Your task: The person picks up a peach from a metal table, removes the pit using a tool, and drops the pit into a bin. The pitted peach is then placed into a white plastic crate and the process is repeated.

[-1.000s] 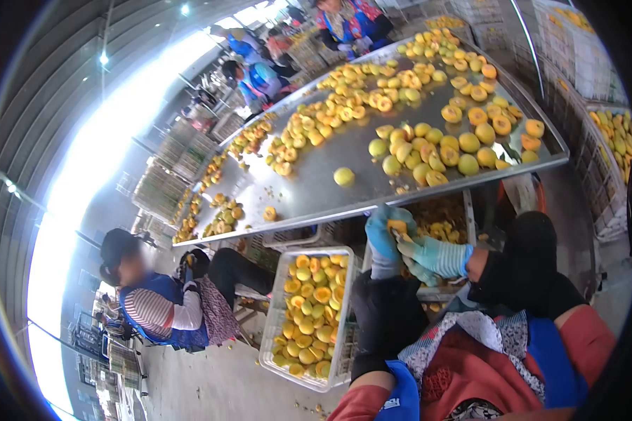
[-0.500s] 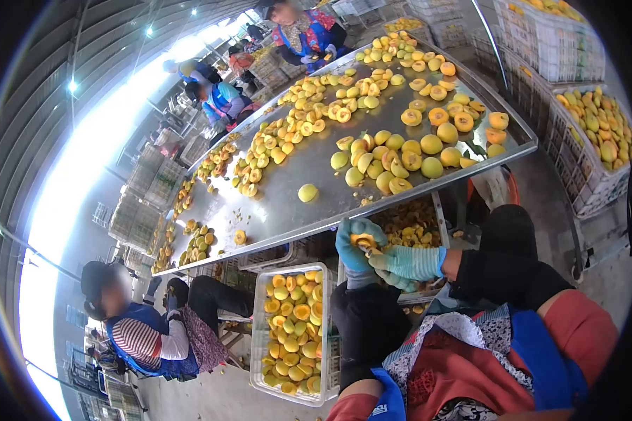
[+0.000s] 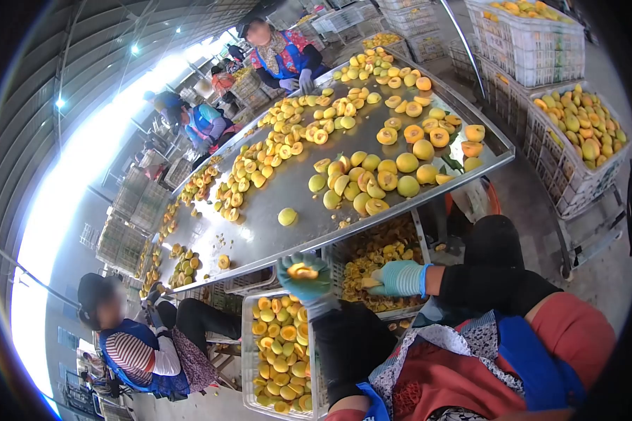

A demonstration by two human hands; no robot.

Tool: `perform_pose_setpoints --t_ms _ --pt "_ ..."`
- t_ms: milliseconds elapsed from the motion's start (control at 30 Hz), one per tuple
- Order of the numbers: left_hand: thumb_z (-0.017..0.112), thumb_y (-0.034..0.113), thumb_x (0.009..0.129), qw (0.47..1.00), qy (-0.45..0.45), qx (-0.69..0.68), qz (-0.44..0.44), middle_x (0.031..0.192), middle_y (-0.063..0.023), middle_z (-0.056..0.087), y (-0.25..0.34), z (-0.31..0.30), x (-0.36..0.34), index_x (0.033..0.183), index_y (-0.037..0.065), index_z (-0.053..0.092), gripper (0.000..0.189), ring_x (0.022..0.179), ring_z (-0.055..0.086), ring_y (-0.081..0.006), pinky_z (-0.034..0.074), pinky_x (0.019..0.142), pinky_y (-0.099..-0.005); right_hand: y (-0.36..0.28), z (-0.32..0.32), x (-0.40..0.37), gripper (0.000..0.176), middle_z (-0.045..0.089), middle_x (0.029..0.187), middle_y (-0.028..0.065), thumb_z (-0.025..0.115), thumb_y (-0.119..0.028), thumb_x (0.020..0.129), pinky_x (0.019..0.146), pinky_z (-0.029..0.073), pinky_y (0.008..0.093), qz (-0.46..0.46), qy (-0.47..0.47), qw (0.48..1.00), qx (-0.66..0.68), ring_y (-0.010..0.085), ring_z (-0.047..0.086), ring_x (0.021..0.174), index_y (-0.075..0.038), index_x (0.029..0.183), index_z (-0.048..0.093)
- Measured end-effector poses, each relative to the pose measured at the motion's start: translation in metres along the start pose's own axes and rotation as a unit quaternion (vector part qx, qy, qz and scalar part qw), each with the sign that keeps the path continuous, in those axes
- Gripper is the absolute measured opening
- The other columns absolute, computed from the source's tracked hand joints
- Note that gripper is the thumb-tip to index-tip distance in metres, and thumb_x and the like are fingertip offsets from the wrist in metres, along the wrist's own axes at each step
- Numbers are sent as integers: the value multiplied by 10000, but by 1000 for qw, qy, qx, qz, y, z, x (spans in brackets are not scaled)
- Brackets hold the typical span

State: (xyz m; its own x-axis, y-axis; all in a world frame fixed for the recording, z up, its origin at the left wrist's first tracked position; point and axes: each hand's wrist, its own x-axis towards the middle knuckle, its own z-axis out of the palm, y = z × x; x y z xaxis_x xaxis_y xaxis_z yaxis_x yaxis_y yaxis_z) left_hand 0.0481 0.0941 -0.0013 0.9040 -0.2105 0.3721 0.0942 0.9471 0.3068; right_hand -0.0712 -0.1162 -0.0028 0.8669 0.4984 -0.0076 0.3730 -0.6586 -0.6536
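Observation:
My left hand (image 3: 306, 278), in a glove, is raised at the table's near edge with its fingers curled round a peach half (image 3: 303, 271), cut side showing. Lower and to the right, my right hand (image 3: 403, 278), in a light teal striped glove, is closed. A small pale yellowish tip (image 3: 369, 283) sticks out from its fingers; what it belongs to is not clear. Beneath my hands is a crate (image 3: 420, 238) of peach scraps. A white crate (image 3: 247, 351) full of peach halves stands below my left hand.
The metal table (image 3: 274, 242) carries whole and halved peaches (image 3: 364, 179) in heaps. Stacked crates (image 3: 562, 168) with peaches stand at the right. One co-worker (image 3: 140, 337) sits at the left, another (image 3: 284, 56) is across the table, and more people are farther back.
My hands have come apart: the left has moved left and down with the peach half, while the right stays over the scraps. The whole view has shifted slightly.

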Motion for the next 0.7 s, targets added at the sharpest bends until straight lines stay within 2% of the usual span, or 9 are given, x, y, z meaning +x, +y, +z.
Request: perform_pose_setpoints --t_ms 67,100,167,233,300,367,500,567,700 --pt "570 311 935 975 209 56 56 845 -26 672 19 33 -6 857 163 610 172 687 622 -146 550 600 -284 27 9 12 434 659 925 227 506 -477 924 768 491 494 -28 117 993 -20 422 628 859 -70 993 640" --pt "594 319 926 962 250 88 66 846 -17 664 23 47 -7 890 161 606 162 690 625 -152 562 619 -291 38 24 16 428 660 894 230 510 -467 924 753 491 496 -44 164 985 -20 427 627 845 -62 967 640" --pt "621 364 912 972 195 120 45 916 -45 663 32 48 -15 948 135 607 232 811 632 -191 555 726 -340 7 -4 17 381 652 839 240 546 -416 919 722 486 498 59 182 979 71 443 620 823 -42 936 618" --pt "602 374 929 988 114 104 -28 962 -83 638 28 48 -11 963 90 589 287 870 617 -238 532 779 -371 -10 -11 23 353 646 839 245 585 -379 911 710 484 486 22 212 966 149 447 615 823 -26 917 603" --pt "473 425 988 988 109 95 -48 879 -95 599 7 63 -7 875 79 549 372 770 581 -237 481 700 -333 -18 -9 30 334 647 799 223 609 -354 915 681 499 462 -22 223 958 178 427 634 779 -22 950 595" --pt "451 425 996 980 81 176 -51 874 -114 603 -8 67 -11 885 60 549 394 785 579 -241 473 731 -330 -26 -10 33 322 648 807 221 613 -342 915 681 497 454 -48 247 953 171 425 634 797 -22 941 593" --pt "435 405 1004 948 125 289 -53 844 -144 619 -36 78 -13 913 15 559 419 768 585 -232 481 714 -330 -30 -23 33 369 660 910 254 534 -368 942 771 498 467 -72 196 964 165 431 635 871 -27 1046 631" --pt "436 399 1003 948 94 303 -17 839 -159 634 -44 74 -7 928 -3 569 430 734 589 -230 488 677 -336 -25 -19 38 390 662 919 251 512 -387 947 780 493 470 -43 160 968 187 427 638 869 -25 1035 628" --pt "428 393 1003 898 65 435 -6 832 -161 648 -46 68 -2 939 -21 583 447 670 596 -229 498 612 -341 -43 -40 18 444 668 929 240 494 -418 952 778 496 459 152 -74 916 363 436 635 851 -4 1047 622"
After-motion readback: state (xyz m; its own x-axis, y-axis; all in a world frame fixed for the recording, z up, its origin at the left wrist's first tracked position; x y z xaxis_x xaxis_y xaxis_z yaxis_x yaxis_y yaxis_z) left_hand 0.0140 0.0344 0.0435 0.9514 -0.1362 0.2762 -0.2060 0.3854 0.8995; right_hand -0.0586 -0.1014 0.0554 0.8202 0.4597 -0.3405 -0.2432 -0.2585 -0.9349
